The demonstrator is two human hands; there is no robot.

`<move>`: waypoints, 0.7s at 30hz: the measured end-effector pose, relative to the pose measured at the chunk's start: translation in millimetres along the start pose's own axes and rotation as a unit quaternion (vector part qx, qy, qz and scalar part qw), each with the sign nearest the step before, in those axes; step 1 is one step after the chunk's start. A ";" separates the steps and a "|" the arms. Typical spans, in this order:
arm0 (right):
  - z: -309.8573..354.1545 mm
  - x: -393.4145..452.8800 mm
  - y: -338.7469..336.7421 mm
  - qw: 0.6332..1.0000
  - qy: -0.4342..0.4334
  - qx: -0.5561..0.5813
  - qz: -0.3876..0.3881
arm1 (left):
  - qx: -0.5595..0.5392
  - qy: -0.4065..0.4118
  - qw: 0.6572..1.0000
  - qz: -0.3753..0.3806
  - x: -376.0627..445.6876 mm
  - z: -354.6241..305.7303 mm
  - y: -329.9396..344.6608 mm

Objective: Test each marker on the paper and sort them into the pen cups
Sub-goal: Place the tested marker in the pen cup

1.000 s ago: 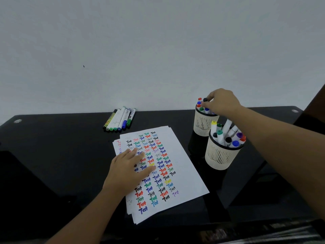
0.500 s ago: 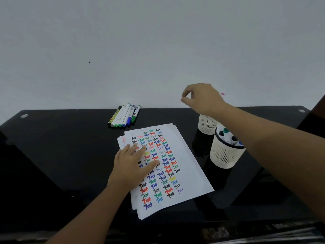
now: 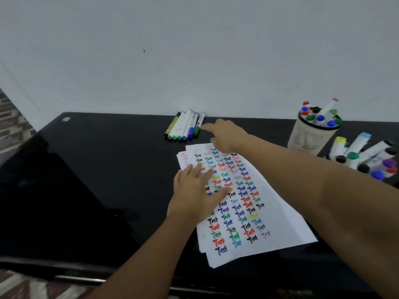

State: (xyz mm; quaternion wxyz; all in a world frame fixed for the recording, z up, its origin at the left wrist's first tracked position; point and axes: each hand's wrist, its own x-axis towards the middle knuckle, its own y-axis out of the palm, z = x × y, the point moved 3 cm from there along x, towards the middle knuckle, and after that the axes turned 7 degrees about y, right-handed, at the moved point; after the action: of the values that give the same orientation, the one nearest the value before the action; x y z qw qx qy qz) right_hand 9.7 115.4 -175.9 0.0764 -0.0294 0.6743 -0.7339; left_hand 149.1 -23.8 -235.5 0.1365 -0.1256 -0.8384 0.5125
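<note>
Six loose markers (image 3: 184, 126) are lying side by side at the back of the black table (image 3: 97, 169), white-barrelled mostly, with green and blue caps facing forward. The left hand (image 3: 197, 196) is pressing flat, fingers spread, on the paper (image 3: 280, 214) crowded with coloured "Test" scribbles. The right hand (image 3: 226, 134) is reaching with fingers extended, holding nothing, its fingertip just beside the rightmost marker. Two pen cups (image 3: 311, 134) are standing full at the right.

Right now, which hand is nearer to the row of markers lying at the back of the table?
The right hand. Its fingertips reach almost to the green-capped end of the row of markers. The left hand lies flat on the paper, closer to the person.
</note>
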 end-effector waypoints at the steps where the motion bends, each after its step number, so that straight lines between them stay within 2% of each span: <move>1: 2.1 8.2 3.8 1.000 0.005 -0.005 0.001 | -0.003 -0.001 1.000 0.002 0.1 -0.2 -0.1; 7: 8.1 39.3 20.9 0.999 0.012 -0.052 0.005 | -0.017 -0.009 1.000 0.012 0.5 -1.3 -0.5; 14: -2.3 40.1 22.5 0.992 -0.012 -0.056 -0.110 | -0.017 -0.006 1.000 0.006 1.6 -1.8 -0.1; 21: 1.5 43.0 21.7 0.990 -0.025 -0.104 -0.091 | -0.014 -0.001 1.000 -0.002 0.5 -3.1 -1.0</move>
State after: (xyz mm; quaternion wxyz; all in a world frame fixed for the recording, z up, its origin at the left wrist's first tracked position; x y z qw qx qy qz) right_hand -30.8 105.7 -199.9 0.0227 -0.1170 0.7391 -0.6630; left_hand 149.7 -21.5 -233.1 0.1352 -0.1252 -0.8458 0.5007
